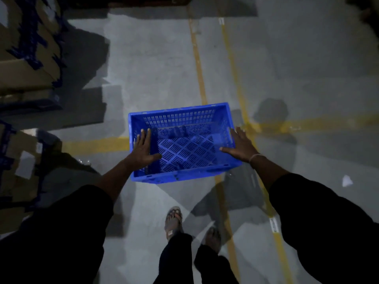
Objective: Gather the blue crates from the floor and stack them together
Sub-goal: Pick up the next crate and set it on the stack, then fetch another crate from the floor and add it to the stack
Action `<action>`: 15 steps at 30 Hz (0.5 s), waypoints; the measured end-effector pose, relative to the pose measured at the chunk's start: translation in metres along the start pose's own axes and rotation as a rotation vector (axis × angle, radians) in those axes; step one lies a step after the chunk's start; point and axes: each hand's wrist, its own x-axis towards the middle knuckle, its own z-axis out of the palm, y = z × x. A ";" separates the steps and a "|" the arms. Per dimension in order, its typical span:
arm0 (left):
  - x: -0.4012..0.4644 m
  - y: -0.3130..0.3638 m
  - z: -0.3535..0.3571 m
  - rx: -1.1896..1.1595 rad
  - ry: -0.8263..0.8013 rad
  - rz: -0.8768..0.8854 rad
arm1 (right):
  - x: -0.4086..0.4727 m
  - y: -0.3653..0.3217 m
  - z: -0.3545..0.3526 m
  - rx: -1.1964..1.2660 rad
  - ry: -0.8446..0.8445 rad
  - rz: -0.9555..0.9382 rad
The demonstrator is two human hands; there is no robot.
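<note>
Blue crate (182, 143): 1 unit, open top, perforated walls and base, at centre of view over a grey concrete floor (155, 58); whether it rests on the floor or is lifted cannot be told. Left hand (144, 149) lies flat, fingers straight, over the crate's left rim, thumb reaching inward. Right hand (239, 145) is spread wide at the right rim beside the handle slot, fingers straight; neither hand curls round the crate. Yellow floor lines (198, 64) run away from the viewer and cross beneath the crate. Stacked cardboard boxes (26, 54) crowd the left edge. Open floor lies ahead and to the right. A white scrap (347, 180) lies at right. 2 sandalled feet (174, 219) stand just behind the crate. Lighting is dim.
</note>
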 end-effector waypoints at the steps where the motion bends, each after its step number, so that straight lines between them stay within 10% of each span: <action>1: -0.011 0.015 -0.007 -0.026 -0.019 0.037 | -0.020 -0.003 -0.005 0.046 0.022 0.005; 15: -0.096 0.180 0.031 0.108 -0.296 0.532 | -0.283 0.041 0.029 0.543 0.484 0.272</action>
